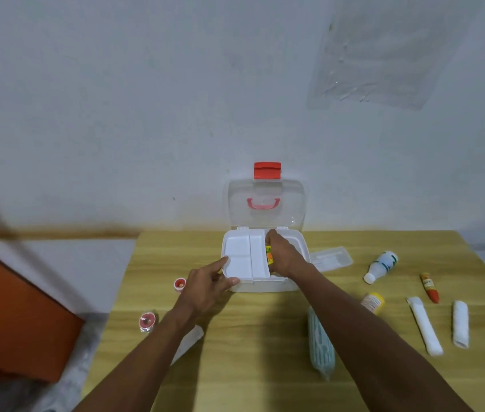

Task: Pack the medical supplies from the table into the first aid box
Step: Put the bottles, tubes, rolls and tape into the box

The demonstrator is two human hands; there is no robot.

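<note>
First aid box (pixel 265 286) open on table (pixel 235 367), lid (pixel 266 215) upright. Left hand (pixel 208 282) at box's front-left corner, thumb and forefinger pinching white tray (pixel 241 257). Right hand (pixel 283 254) inside box's right half, fingers curled round yellow-orange packet (pixel 269 254). Right of box, well apart: white bottle (pixel 381 266), red tube (pixel 430 288).

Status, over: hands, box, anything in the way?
Left hand pinches white tray corner. Right hand holds yellow-orange pack inside first aid box, right of tray. Lid up, nothing seen blocking.
</note>
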